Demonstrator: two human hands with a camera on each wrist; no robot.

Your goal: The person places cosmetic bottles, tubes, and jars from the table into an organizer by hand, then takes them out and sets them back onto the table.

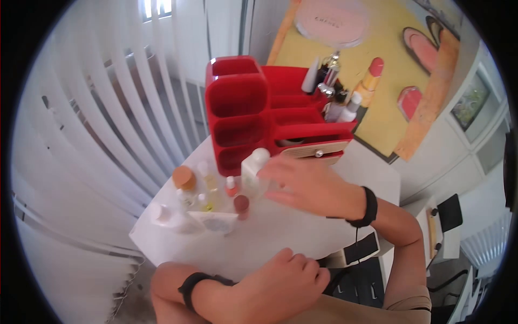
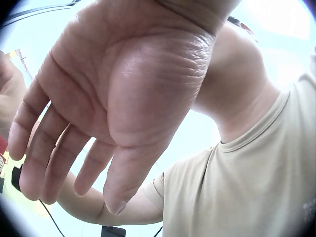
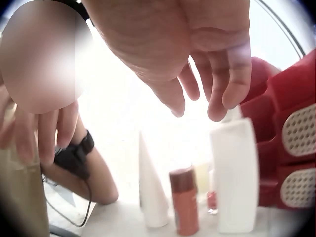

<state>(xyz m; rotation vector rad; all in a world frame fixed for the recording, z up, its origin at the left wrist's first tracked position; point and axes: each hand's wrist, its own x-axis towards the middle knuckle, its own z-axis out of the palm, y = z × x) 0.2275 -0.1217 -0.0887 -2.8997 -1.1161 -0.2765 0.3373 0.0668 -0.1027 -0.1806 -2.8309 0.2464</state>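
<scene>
My right hand (image 1: 315,186) reaches over the table beside a white bottle (image 3: 234,177) with a rounded cap. In the right wrist view its loosely bent fingers hang just above the bottle, nothing between them and the thumb. The bottle stands upright before a red cosmetics organizer (image 1: 291,130). To its left stand a small brown-capped bottle (image 1: 241,205), a little bottle of red liquid (image 1: 231,187) and a white tube (image 3: 153,192). My left hand (image 1: 280,286) hovers near the table's front edge, its fingers relaxed; the left wrist view shows its palm (image 2: 118,89) bare.
More small bottles, one with an orange-brown cap (image 1: 184,177), and a white bottle (image 1: 167,216) crowd the table's left. The organizer holds several cosmetics (image 1: 330,89) and has a drawer (image 1: 315,153). White vertical blinds (image 1: 108,124) hang left; a yellow makeup-themed board (image 1: 367,81) stands behind.
</scene>
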